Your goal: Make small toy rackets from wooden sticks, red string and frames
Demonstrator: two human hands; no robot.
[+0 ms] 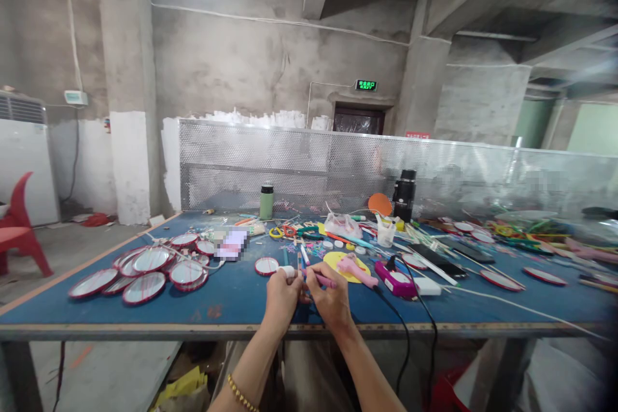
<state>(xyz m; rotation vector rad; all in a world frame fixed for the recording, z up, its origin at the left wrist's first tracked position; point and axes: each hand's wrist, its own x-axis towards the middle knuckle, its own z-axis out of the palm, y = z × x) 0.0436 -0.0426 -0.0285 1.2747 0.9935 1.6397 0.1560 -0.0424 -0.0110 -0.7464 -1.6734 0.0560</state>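
My two hands meet just above the near edge of the blue table point(232, 299). My left hand point(281, 295) is closed around a small white piece whose tip shows at its thumb. My right hand point(331, 293) pinches a thin pink stick point(324, 280) that points right. A yellow disc point(344, 264) with a pink glue gun point(360, 271) on it lies just beyond my right hand. A round red-rimmed mirror point(266, 265) lies just beyond my left hand.
Several red-rimmed round mirrors point(145, 270) are piled at the left. A magenta device point(396, 279) with black cables sits to the right. A green flask point(266, 201), a black flask point(404, 195), scissors and sticks crowd the back. A perforated metal screen point(338, 167) backs the table. A red chair point(22, 225) stands at far left.
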